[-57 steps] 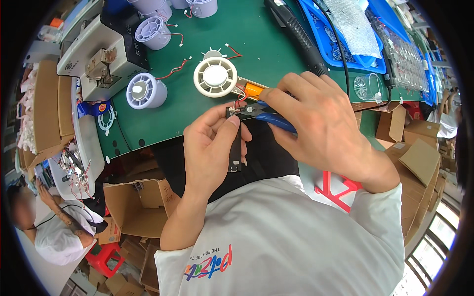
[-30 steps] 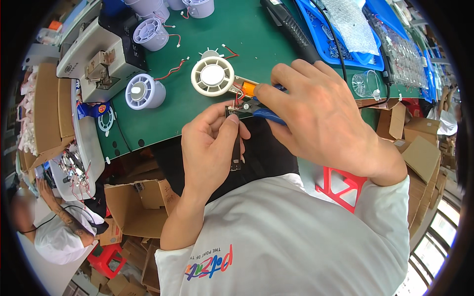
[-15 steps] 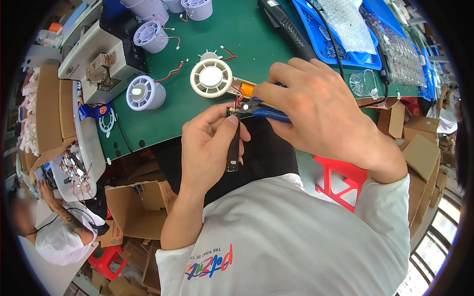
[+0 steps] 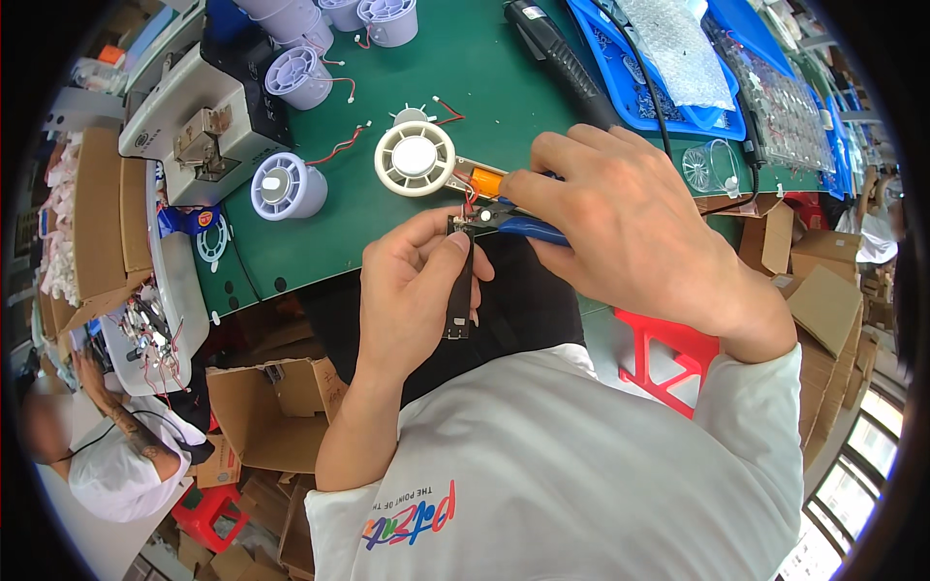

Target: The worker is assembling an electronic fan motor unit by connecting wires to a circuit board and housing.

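Below and right of the cream fan (image 4: pixel 415 158), the black strip (image 4: pixel 458 312) is pinched by the left hand (image 4: pixel 412 276), red wires (image 4: pixel 471 194) at its end; blue pliers (image 4: pixel 531 228) are gripped by the right hand (image 4: pixel 630 208), work seemingly unfinished.

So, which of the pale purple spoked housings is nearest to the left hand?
The frontmost pale purple spoked housing; the others cluster farther from the left hand, back on the green table.

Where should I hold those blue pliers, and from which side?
I'd grip the pliers by their blue handles, coming from the right. The handles run rightward into the right hand, while the metal nose points left, toward the black strip.
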Demonstrator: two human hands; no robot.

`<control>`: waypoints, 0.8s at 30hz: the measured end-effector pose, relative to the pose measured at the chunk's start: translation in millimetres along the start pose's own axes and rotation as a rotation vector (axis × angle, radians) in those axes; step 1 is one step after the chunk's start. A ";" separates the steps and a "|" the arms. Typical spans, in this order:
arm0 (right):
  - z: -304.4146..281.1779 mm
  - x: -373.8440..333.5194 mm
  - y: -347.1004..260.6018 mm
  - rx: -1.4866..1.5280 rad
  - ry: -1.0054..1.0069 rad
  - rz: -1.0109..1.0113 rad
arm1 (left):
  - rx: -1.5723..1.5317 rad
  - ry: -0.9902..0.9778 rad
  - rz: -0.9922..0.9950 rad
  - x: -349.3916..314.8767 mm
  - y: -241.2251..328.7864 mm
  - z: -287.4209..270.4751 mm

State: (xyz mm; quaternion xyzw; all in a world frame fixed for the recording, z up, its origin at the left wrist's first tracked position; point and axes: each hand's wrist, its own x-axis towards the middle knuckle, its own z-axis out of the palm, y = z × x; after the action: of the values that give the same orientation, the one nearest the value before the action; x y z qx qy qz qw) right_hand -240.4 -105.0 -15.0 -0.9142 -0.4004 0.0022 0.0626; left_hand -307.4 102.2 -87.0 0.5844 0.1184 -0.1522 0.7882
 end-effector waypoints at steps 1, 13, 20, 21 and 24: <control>-0.4 -0.2 0.2 0.001 -0.012 0.005 | 0.002 -0.004 0.003 0.2 0.0 0.0; 8.3 -5.2 1.3 0.063 0.057 0.017 | -0.099 0.022 -0.001 0.7 -3.0 1.4; 26.1 -14.4 -0.8 0.181 0.149 0.074 | -0.187 0.027 0.004 1.6 -8.3 1.5; 28.8 -16.3 -1.4 0.205 0.153 0.102 | -0.195 0.027 -0.002 1.7 -8.5 1.6; 31.2 -18.3 -2.0 0.253 0.161 0.160 | -0.210 0.027 -0.014 1.4 -9.4 1.6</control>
State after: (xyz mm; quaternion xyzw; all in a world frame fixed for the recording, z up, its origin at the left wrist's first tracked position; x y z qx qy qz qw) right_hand -256.0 -113.6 -46.6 -0.9251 -0.3167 -0.0157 0.2088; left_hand -309.7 98.1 -95.4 0.4997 0.1484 -0.1367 0.8424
